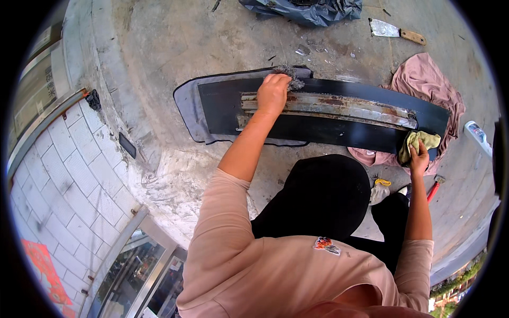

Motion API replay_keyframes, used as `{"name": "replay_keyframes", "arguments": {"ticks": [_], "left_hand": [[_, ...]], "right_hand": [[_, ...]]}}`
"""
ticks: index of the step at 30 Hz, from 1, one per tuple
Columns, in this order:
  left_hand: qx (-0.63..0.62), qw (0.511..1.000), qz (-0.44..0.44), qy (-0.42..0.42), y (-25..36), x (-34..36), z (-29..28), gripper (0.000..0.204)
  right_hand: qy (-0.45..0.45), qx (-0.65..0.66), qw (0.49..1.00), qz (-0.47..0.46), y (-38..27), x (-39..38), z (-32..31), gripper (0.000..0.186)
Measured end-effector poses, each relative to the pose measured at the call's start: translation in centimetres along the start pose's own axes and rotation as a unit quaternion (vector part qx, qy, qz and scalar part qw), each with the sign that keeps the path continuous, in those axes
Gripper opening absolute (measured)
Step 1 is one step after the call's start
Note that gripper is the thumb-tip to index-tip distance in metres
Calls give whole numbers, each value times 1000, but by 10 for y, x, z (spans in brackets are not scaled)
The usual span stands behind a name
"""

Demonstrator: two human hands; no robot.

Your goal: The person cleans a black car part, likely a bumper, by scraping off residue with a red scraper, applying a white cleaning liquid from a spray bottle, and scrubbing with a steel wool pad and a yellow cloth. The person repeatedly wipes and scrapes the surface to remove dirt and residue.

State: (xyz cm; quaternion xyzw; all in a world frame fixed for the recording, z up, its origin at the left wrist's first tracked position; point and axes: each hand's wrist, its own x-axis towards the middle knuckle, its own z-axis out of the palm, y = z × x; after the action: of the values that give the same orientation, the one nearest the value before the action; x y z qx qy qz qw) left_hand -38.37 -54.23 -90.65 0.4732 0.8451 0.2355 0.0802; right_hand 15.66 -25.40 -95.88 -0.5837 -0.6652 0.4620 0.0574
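A long black panel (328, 132) lies across the ground before me, with a rusty, stained metal strip (339, 107) along its middle. My left hand (273, 94) is closed on a grey steel wool scrubber (291, 79) at the panel's far edge, left of centre. At the near right end, my right hand (419, 155) grips a yellowish-green cloth (428, 140) against the panel. Beneath the left part is a grey mat with dark edging (190, 105). A pink cloth (424, 76) lies under the right end.
A scraper with a wooden handle (389, 29) lies at the far right, and a blue-grey plastic bag (318, 15) at the back. On the right are a white bottle (478, 139) and a red-handled tool (436, 188). A tiled wall (74, 159) stands left.
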Motion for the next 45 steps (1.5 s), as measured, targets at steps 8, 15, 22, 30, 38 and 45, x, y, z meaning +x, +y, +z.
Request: {"name": "replay_keyframes", "arguments": {"ticks": [8, 15, 22, 30, 38, 45], "left_hand": [[1, 996, -76, 41, 40, 5, 31, 14], [44, 996, -79, 9, -29, -15, -8, 18], [-20, 1000, -2, 1, 29, 10, 24, 17], [-21, 999, -40, 30, 54, 11, 40, 17], [156, 944, -289, 23, -173, -68, -112, 16], [-15, 991, -129, 20, -52, -38, -41, 19]], "right_hand": [[8, -54, 999, 2, -12, -4, 0, 46], [28, -79, 996, -23, -9, -9, 0, 44], [48, -63, 997, -28, -7, -10, -2, 44], [23, -87, 996, -30, -25, -8, 7, 44], [14, -42, 999, -13, 6, -5, 2, 44], [-9, -30, 999, 15, -2, -5, -17, 48]]}}
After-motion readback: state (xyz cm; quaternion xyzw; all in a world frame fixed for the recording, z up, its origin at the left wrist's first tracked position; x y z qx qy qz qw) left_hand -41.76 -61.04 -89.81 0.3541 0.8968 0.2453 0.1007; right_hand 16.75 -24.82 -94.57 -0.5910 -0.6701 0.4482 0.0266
